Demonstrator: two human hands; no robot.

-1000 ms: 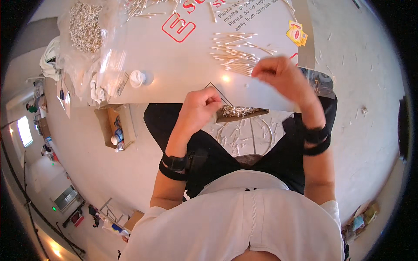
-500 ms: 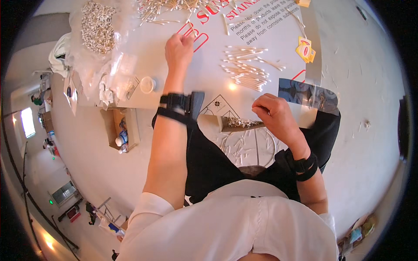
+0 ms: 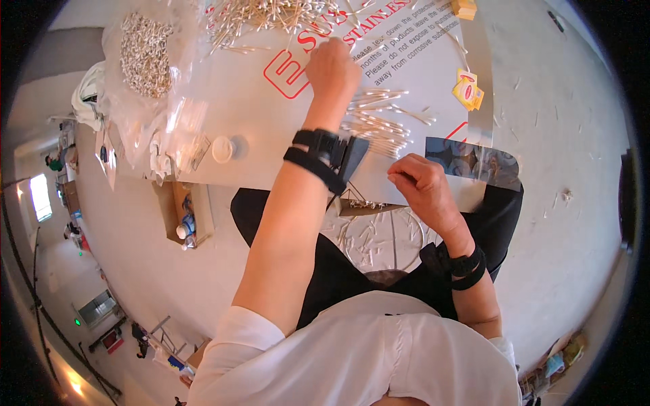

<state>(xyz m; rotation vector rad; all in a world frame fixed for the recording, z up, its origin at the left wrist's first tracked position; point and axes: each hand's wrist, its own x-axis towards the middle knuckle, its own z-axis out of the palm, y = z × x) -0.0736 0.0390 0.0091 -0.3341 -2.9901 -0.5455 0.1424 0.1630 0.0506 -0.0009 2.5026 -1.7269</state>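
My left hand [image 3: 333, 73] is stretched over the printed white sheet [image 3: 261, 125], at the near edge of a loose heap of cotton swabs [image 3: 271, 19]. Its fingers are bent together, and whatever may be in them is hidden. Right of it lies a flatter group of cotton swabs [image 3: 379, 123], mostly side by side. My right hand [image 3: 428, 189] hovers by the sheet's front edge, just below that group. Thumb and fingertips there are pressed together; any thing between them is too small to make out.
A clear bag of swabs [image 3: 145, 57] and a small white cup [image 3: 223, 149] stand at left. Yellow packets [image 3: 468, 89] and dark printed film [image 3: 467, 159] lie at right. Below the edge are an open box of swabs [image 3: 362, 205] and a carton with bottles [image 3: 177, 216].
My left hand has moved right across the sheet, from the red outlined mark to beside the flatter swab group. My right hand stays near the front edge, fingers still pinched. The view has shifted slightly.
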